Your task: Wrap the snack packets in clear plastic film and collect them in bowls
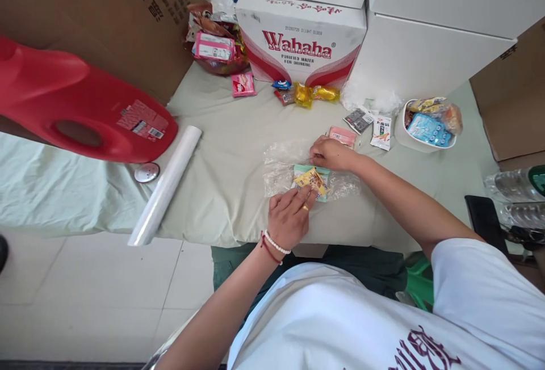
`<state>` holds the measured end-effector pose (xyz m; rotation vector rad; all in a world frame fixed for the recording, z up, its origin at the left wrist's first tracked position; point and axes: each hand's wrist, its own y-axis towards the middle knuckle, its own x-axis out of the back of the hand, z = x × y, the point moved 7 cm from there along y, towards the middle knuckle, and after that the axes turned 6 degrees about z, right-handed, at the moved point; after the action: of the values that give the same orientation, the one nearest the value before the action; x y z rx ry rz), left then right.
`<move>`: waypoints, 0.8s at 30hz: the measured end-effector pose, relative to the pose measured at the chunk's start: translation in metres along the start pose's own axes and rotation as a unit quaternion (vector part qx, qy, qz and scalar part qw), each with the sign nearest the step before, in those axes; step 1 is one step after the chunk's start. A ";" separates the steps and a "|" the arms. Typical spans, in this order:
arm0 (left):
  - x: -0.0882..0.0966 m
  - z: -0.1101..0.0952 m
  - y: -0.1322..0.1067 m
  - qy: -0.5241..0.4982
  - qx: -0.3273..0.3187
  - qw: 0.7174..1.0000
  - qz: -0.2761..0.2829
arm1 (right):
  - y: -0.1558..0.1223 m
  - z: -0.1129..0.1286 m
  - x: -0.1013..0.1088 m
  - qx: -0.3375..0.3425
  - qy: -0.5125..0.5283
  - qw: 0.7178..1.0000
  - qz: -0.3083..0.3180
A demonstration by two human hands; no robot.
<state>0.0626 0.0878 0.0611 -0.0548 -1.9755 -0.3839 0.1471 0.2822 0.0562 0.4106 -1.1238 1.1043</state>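
A person in a white T-shirt is leaning over a table (221, 131) covered in pale green cloth. Their left hand (290, 217) (wearing a beaded bracelet and a ring) is pinching the near edge of a yellow snack packet (314, 180) with curled fingers. The packet is lying on a teal packet (303, 169), and both are resting on a crinkled sheet of clear plastic (279, 174) near the table's front edge. Their right hand (331, 154) is closing narrowly on the sheet's far edge, just beside a pink packet (343, 135). A roll of clear film (166, 185) is lying to the left, beside a red jug (76, 109). A white bowl (402, 131) of snacks is sitting to the right, and a Wahaha water carton (300, 41) is standing behind.
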 end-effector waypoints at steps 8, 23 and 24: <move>-0.016 0.006 0.026 0.017 0.039 0.997 0.067 | -0.037 0.023 -0.003 -0.034 -0.152 0.988 -0.011; -0.025 0.027 0.007 -0.132 0.084 0.988 -0.014 | -0.083 0.054 -0.061 -0.033 -0.172 0.981 -0.087; -0.021 0.032 0.007 -0.149 0.097 0.983 -0.040 | -0.084 0.054 -0.062 -0.033 -0.170 0.981 -0.088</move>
<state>0.0445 0.1066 0.0322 0.0970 -2.3086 -0.2418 0.1911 0.1740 0.0456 0.6509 -1.3898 0.8588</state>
